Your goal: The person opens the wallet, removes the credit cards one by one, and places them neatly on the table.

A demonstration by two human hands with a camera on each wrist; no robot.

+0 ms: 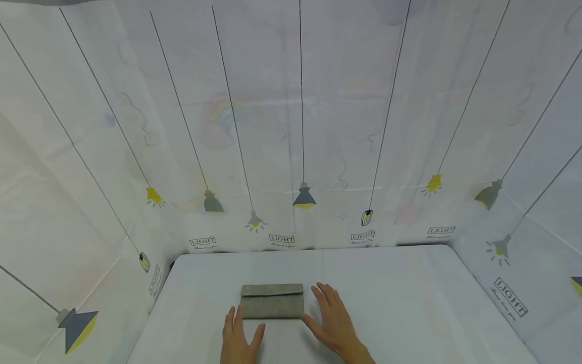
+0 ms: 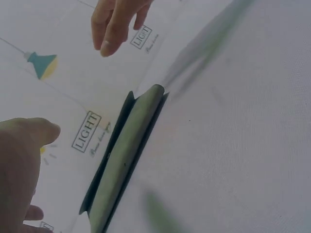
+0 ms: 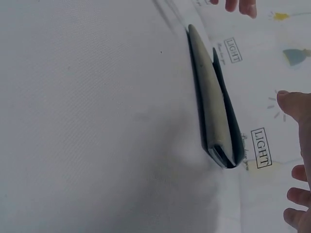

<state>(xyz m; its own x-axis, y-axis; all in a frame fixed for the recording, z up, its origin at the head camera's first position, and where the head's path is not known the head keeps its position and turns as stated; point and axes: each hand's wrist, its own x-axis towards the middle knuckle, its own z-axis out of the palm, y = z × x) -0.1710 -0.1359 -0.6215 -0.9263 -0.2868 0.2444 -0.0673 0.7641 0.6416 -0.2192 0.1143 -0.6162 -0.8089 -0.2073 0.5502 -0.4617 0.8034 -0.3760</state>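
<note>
A flat, grey-green case with a folded flap point(image 1: 272, 306) lies on the white table. Its flap edge runs across the upper part in the head view. In both wrist views the case point(image 2: 129, 160) point(image 3: 214, 97) shows edge-on as a slim, rounded body with a darker flap standing slightly off it. My left hand point(image 1: 238, 339) hovers by its lower left corner, fingers spread. At the right end is my right hand point(image 1: 335, 323), fingers extended and thumb by the lower right corner. Both wrist views show a gap between hands and case. What is inside the case is hidden.
The white table point(image 1: 386, 283) has rounded far corners. Behind it and on both sides hang pale curtains point(image 1: 345, 126) printed with lamps and the word LIGHT. Shadows of the hands fall on the tabletop.
</note>
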